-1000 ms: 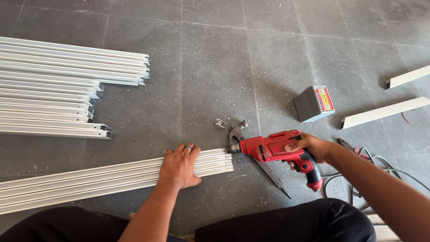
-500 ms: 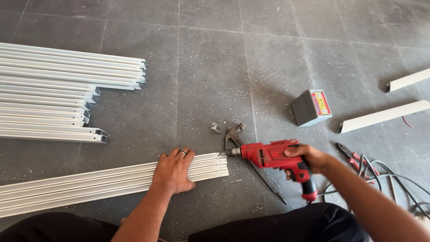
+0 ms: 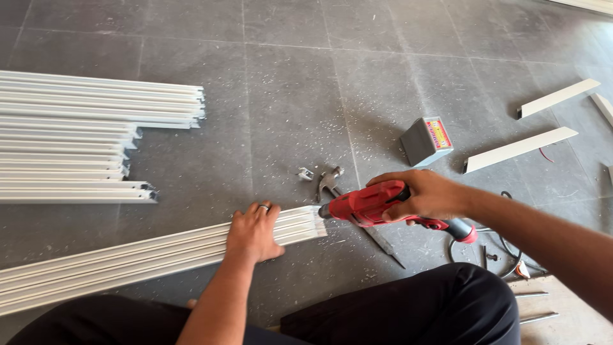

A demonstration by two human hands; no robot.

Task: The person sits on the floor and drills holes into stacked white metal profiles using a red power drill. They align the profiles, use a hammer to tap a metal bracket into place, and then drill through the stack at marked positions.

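Observation:
My left hand (image 3: pixel 253 231) lies flat, palm down, on a bundle of long white metal channels (image 3: pixel 128 259) resting on the grey tiled floor, close to the bundle's right end. My right hand (image 3: pixel 429 193) grips a red electric drill (image 3: pixel 377 204) lying level, its nose touching the right end of the bundle. A ring shows on my left hand. My dark-trousered legs (image 3: pixel 408 313) fill the bottom of the view.
A larger stack of white channels (image 3: pixel 89 137) lies at the left. A claw hammer (image 3: pixel 329 182) and a small metal bracket (image 3: pixel 305 173) sit just behind the drill. A small grey box (image 3: pixel 426 140), short white offcuts (image 3: pixel 520 148), pliers and cable lie to the right.
The drill has moved left until its nose meets the end of the channel bundle. My left hand stays pressed on the bundle. The view has shifted slightly.

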